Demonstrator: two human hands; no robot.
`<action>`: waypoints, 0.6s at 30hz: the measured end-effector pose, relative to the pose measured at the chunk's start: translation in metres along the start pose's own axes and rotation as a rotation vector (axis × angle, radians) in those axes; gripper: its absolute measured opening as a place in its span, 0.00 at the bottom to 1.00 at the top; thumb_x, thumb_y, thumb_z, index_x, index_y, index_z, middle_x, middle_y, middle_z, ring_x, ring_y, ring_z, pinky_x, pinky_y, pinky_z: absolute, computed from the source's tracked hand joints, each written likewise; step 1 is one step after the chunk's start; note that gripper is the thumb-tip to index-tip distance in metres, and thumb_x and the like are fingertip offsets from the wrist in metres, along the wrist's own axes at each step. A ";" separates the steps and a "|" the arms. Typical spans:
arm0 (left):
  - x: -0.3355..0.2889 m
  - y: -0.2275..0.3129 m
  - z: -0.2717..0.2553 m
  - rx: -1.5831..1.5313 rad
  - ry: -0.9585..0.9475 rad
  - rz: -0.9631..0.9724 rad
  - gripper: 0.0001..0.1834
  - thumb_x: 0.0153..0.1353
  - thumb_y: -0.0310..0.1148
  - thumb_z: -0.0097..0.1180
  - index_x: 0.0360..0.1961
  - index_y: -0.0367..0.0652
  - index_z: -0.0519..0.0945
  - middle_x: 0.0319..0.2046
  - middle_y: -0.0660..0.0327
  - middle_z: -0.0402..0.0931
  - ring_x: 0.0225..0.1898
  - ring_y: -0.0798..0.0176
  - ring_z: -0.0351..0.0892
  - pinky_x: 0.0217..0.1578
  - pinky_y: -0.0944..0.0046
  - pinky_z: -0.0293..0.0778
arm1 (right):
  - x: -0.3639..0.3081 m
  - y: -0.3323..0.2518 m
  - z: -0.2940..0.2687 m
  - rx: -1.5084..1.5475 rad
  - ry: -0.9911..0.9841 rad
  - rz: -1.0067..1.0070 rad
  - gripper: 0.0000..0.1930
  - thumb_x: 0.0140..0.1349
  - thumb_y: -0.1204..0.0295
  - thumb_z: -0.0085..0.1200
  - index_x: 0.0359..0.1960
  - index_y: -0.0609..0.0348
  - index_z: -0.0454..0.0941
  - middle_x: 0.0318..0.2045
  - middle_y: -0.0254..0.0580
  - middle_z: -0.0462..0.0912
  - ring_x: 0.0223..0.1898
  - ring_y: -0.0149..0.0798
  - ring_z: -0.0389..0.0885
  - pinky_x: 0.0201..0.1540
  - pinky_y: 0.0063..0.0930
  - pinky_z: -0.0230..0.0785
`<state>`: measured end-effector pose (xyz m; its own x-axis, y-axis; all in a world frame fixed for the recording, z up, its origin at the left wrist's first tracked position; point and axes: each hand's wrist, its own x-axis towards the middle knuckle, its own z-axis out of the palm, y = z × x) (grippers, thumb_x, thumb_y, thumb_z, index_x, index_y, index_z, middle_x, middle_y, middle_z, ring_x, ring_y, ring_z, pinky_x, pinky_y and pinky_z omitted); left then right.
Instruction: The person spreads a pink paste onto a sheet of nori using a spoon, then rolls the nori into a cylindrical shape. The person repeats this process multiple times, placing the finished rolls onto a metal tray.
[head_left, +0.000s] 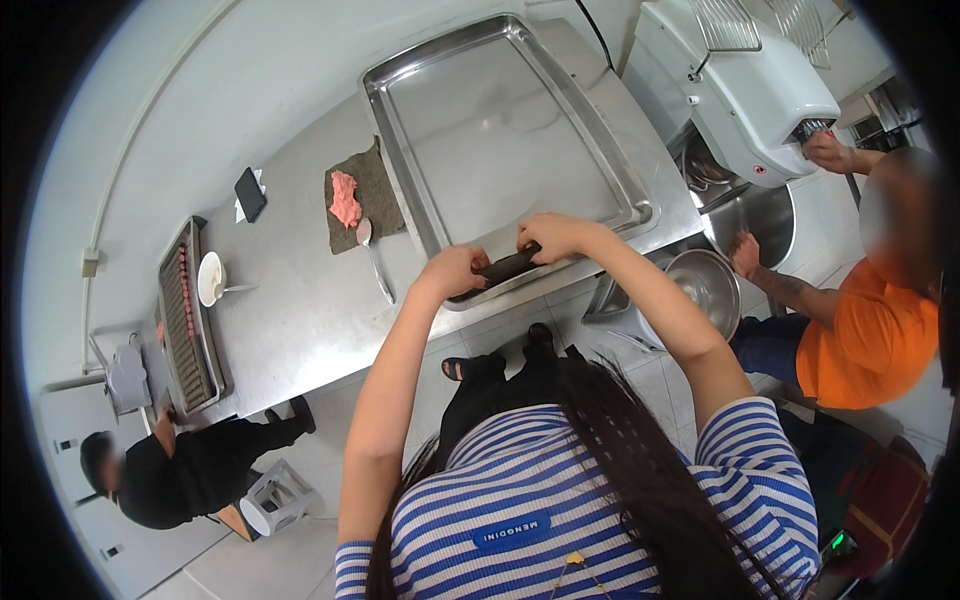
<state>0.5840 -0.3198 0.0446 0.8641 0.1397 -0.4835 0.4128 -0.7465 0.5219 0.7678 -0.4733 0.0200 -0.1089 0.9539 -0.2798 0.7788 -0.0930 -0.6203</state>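
Left hand (458, 270) and right hand (552, 238), fingers curled in, pinch either end of dark rolled sheet (510, 268) at tray (490, 120) near rim, tabletop (290, 310) front edge; apparently mid-rolling, next likely needs even tucking.

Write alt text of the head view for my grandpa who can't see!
A person's left hand and right hand hold a dark roll at the near edge of a big metal tray. Left of the tray, pink paste sits on a dark sheet, a spoon beside it. A person in orange is on the right.
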 end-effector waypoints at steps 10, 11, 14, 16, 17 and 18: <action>-0.020 0.007 0.004 0.097 0.071 -0.073 0.19 0.48 0.23 0.57 0.45 0.44 0.81 0.40 0.54 0.82 0.44 0.51 0.81 0.45 0.57 0.76 | -0.011 -0.005 0.019 -0.072 0.069 -0.164 0.28 0.42 0.59 0.66 0.45 0.62 0.78 0.45 0.49 0.75 0.48 0.51 0.74 0.50 0.41 0.68; -0.020 0.004 0.005 0.112 0.073 -0.071 0.19 0.48 0.23 0.56 0.45 0.44 0.81 0.39 0.53 0.82 0.43 0.50 0.81 0.45 0.56 0.76 | -0.009 -0.006 0.018 -0.082 0.058 -0.157 0.28 0.42 0.59 0.66 0.45 0.62 0.78 0.45 0.49 0.75 0.48 0.51 0.74 0.50 0.41 0.68; -0.021 0.006 0.004 0.134 0.071 -0.082 0.18 0.49 0.22 0.55 0.44 0.43 0.80 0.39 0.52 0.82 0.43 0.49 0.81 0.44 0.55 0.76 | -0.006 -0.015 0.010 -0.138 -0.095 -0.061 0.33 0.43 0.60 0.65 0.52 0.64 0.74 0.50 0.48 0.73 0.53 0.50 0.71 0.55 0.39 0.66; -0.021 0.008 0.004 0.134 0.071 -0.090 0.18 0.49 0.21 0.53 0.44 0.42 0.80 0.38 0.51 0.82 0.43 0.48 0.80 0.44 0.54 0.75 | -0.004 -0.018 0.010 0.000 -0.041 -0.123 0.33 0.42 0.61 0.65 0.52 0.64 0.73 0.50 0.48 0.73 0.53 0.50 0.71 0.55 0.39 0.66; -0.021 0.008 0.005 0.130 0.074 -0.092 0.18 0.49 0.21 0.53 0.43 0.42 0.80 0.38 0.51 0.82 0.43 0.48 0.80 0.44 0.54 0.75 | -0.003 -0.019 0.010 0.069 -0.015 -0.152 0.34 0.42 0.61 0.65 0.53 0.64 0.73 0.50 0.48 0.73 0.53 0.50 0.71 0.55 0.39 0.66; -0.020 0.007 0.005 0.125 0.076 -0.094 0.18 0.49 0.21 0.53 0.43 0.41 0.80 0.38 0.50 0.82 0.43 0.48 0.80 0.43 0.54 0.75 | -0.002 -0.019 0.010 0.042 -0.025 -0.164 0.34 0.42 0.62 0.65 0.52 0.64 0.73 0.50 0.48 0.73 0.52 0.50 0.71 0.55 0.39 0.66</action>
<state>0.5677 -0.3314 0.0543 0.8446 0.2582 -0.4690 0.4578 -0.8024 0.3828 0.7470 -0.4763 0.0253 -0.2485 0.9498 -0.1899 0.7229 0.0514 -0.6890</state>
